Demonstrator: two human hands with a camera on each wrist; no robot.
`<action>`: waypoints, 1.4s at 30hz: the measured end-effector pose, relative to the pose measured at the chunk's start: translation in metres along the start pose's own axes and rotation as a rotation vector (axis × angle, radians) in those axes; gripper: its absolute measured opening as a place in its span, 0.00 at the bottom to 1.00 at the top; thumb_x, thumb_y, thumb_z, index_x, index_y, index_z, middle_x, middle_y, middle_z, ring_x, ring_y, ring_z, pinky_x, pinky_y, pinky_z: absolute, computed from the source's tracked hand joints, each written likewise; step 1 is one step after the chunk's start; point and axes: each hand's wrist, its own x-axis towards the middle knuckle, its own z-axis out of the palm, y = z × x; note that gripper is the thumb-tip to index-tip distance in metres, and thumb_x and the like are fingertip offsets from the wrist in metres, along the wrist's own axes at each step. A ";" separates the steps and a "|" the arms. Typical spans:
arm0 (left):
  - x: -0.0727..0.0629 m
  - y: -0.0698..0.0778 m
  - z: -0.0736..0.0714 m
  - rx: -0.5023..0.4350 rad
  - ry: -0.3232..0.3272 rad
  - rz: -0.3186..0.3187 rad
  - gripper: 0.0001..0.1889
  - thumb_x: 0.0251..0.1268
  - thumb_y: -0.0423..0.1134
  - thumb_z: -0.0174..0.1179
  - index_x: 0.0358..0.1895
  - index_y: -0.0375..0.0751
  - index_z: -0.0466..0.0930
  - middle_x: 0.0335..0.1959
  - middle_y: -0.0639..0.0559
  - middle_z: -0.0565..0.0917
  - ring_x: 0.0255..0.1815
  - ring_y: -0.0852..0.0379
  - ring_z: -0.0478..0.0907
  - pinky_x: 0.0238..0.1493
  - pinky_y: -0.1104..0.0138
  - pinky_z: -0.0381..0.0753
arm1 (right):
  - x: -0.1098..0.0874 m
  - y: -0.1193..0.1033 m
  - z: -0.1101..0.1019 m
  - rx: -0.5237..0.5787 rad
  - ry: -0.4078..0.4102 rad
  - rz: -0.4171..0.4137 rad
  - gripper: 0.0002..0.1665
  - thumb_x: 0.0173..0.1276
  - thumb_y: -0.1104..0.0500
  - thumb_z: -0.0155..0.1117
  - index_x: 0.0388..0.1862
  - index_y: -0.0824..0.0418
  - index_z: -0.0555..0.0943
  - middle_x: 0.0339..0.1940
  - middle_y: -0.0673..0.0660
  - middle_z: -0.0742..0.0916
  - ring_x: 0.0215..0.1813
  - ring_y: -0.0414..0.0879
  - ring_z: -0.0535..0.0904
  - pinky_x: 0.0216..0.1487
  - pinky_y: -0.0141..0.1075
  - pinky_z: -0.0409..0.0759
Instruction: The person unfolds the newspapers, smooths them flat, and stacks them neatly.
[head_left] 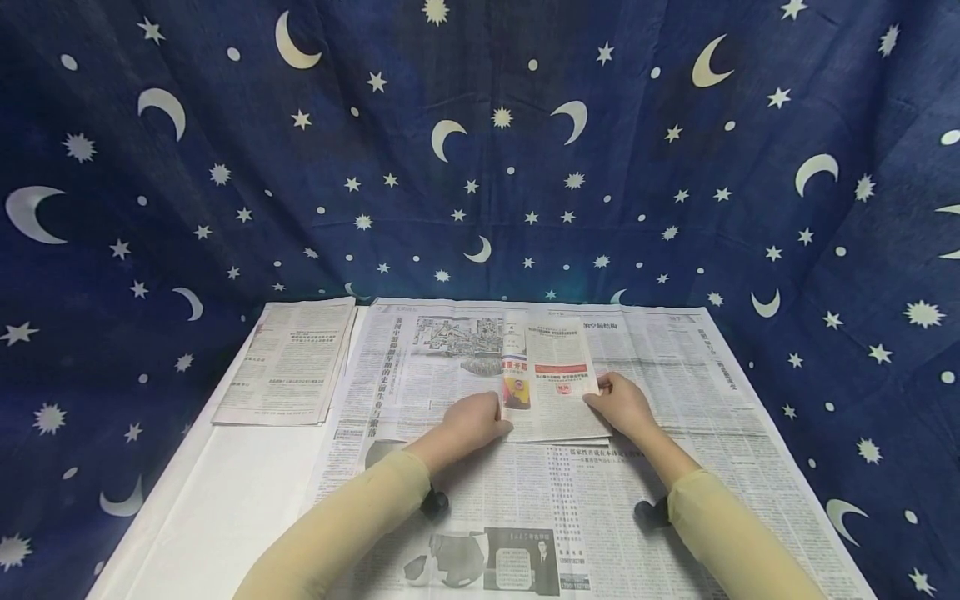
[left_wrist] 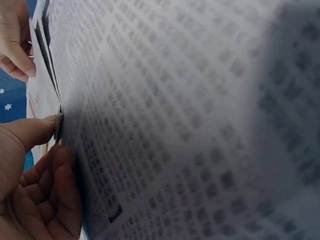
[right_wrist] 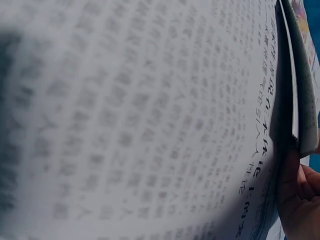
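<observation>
A folded newspaper (head_left: 551,417) with a red headline strip and a colourful picture along its left side lies over a larger spread newspaper (head_left: 480,492). At its lower left edge, my left hand (head_left: 474,421) pinches the fold between thumb and fingers; the left wrist view shows this left hand (left_wrist: 37,180) close up, thumb on top. My right hand (head_left: 624,406) grips the right edge of the folded newspaper. In the right wrist view the right hand (right_wrist: 300,200) is at the corner, where the folded layers (right_wrist: 305,85) stand slightly apart.
A stack of folded newspapers (head_left: 281,367) lies at the back left of the white table (head_left: 225,492). Behind and beside the table hangs a dark blue curtain (head_left: 480,208) with moons and stars. Dark camera mounts (head_left: 435,504) sit at both wrists.
</observation>
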 end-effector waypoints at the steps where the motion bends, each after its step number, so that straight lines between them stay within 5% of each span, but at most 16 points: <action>1: 0.000 0.000 0.001 0.008 0.003 0.007 0.16 0.65 0.51 0.68 0.29 0.48 0.73 0.21 0.57 0.76 0.22 0.58 0.73 0.25 0.65 0.74 | 0.000 0.001 0.000 0.006 -0.001 0.001 0.29 0.69 0.54 0.69 0.59 0.74 0.76 0.31 0.57 0.81 0.32 0.48 0.75 0.33 0.38 0.74; 5: 0.000 -0.002 0.006 0.072 0.073 0.121 0.12 0.65 0.47 0.69 0.36 0.47 0.76 0.29 0.55 0.77 0.29 0.57 0.74 0.30 0.65 0.77 | -0.004 0.004 -0.002 0.052 -0.011 -0.005 0.29 0.72 0.55 0.65 0.63 0.74 0.75 0.35 0.58 0.81 0.35 0.49 0.76 0.37 0.39 0.77; 9: 0.002 -0.003 0.015 0.179 0.181 0.341 0.13 0.69 0.39 0.65 0.54 0.43 0.83 0.50 0.48 0.82 0.53 0.51 0.79 0.57 0.62 0.80 | -0.007 0.006 -0.004 0.116 -0.012 0.011 0.29 0.74 0.55 0.62 0.66 0.73 0.74 0.41 0.59 0.82 0.42 0.51 0.77 0.42 0.41 0.79; 12: 0.002 -0.002 0.020 0.229 0.161 0.426 0.21 0.72 0.38 0.60 0.65 0.39 0.79 0.66 0.42 0.78 0.71 0.45 0.71 0.73 0.57 0.67 | -0.010 0.005 -0.007 0.170 -0.005 0.034 0.29 0.75 0.56 0.62 0.68 0.72 0.73 0.42 0.59 0.82 0.42 0.50 0.77 0.43 0.40 0.79; 19: -0.001 -0.001 0.024 0.284 0.015 0.385 0.34 0.73 0.57 0.58 0.74 0.39 0.70 0.76 0.41 0.68 0.78 0.44 0.61 0.76 0.57 0.61 | -0.014 0.003 -0.012 0.327 0.013 0.082 0.30 0.74 0.58 0.63 0.70 0.70 0.72 0.46 0.60 0.84 0.40 0.47 0.78 0.37 0.33 0.79; 25: 0.000 0.007 0.021 0.294 0.012 0.360 0.39 0.69 0.64 0.59 0.73 0.39 0.72 0.74 0.42 0.71 0.77 0.46 0.64 0.74 0.56 0.66 | -0.017 0.004 -0.016 0.507 -0.056 0.131 0.31 0.80 0.50 0.58 0.72 0.69 0.71 0.53 0.61 0.84 0.44 0.45 0.80 0.42 0.33 0.82; 32: 0.004 0.016 0.022 0.328 0.071 0.333 0.37 0.65 0.67 0.63 0.65 0.40 0.79 0.63 0.45 0.81 0.69 0.47 0.74 0.66 0.58 0.76 | -0.019 0.001 -0.017 0.510 -0.070 0.145 0.33 0.82 0.43 0.52 0.68 0.70 0.76 0.52 0.61 0.87 0.44 0.47 0.83 0.46 0.36 0.84; 37: 0.006 0.018 0.022 0.349 0.076 0.329 0.35 0.62 0.65 0.67 0.62 0.40 0.81 0.58 0.48 0.83 0.64 0.49 0.77 0.61 0.59 0.80 | -0.021 -0.002 -0.020 0.482 -0.095 0.147 0.38 0.82 0.39 0.49 0.72 0.69 0.72 0.65 0.66 0.81 0.59 0.60 0.79 0.65 0.53 0.75; 42: 0.006 0.018 0.022 0.350 0.071 0.328 0.36 0.62 0.63 0.68 0.64 0.39 0.80 0.60 0.47 0.82 0.65 0.49 0.76 0.62 0.60 0.79 | -0.022 -0.005 -0.022 0.463 -0.093 0.136 0.39 0.82 0.38 0.47 0.75 0.66 0.69 0.77 0.66 0.69 0.77 0.66 0.61 0.74 0.62 0.61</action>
